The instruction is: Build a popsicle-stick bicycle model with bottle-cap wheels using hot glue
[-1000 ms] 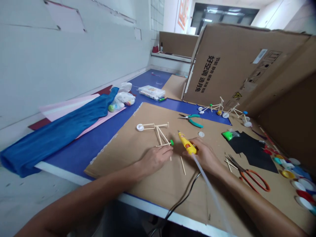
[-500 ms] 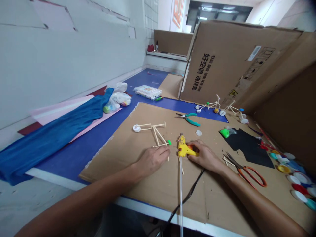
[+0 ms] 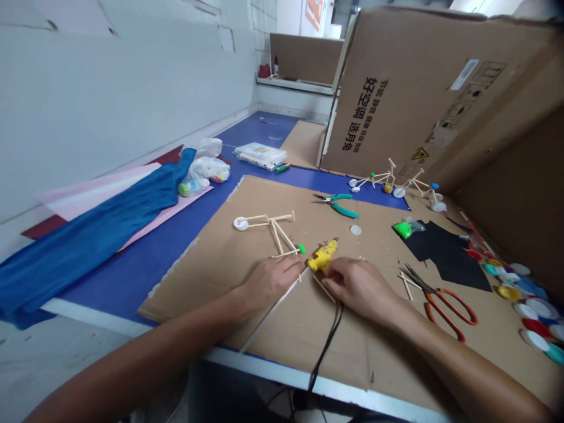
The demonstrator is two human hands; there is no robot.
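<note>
My left hand [image 3: 269, 282] rests on the cardboard sheet [image 3: 247, 276], fingers stretched out, their tips on the near end of a wooden stick frame [image 3: 275, 229]. The frame has a white cap wheel at its far left and a green cap [image 3: 301, 248] by my fingertips. My right hand [image 3: 359, 288] is closed around the handle of a yellow glue gun [image 3: 323, 257], which lies low on the cardboard with its nozzle pointing away to the right. Its clear glue stick [image 3: 273, 310] trails back to the lower left and its black cord [image 3: 326, 346] runs off the table edge.
Green-handled pliers [image 3: 338, 206], a white cap [image 3: 355, 230], a green packet [image 3: 403, 229], a black sheet [image 3: 445, 252], orange scissors [image 3: 445, 299] and coloured bottle caps [image 3: 529, 305] lie to the right. Two finished stick models [image 3: 396, 183] stand before a big cardboard box [image 3: 418, 88]. A blue cloth [image 3: 88, 241] lies at the left.
My right hand has swung the glue gun round and lowered it, so its glue stick now points to the lower left. My left hand has stayed on the stick frame.
</note>
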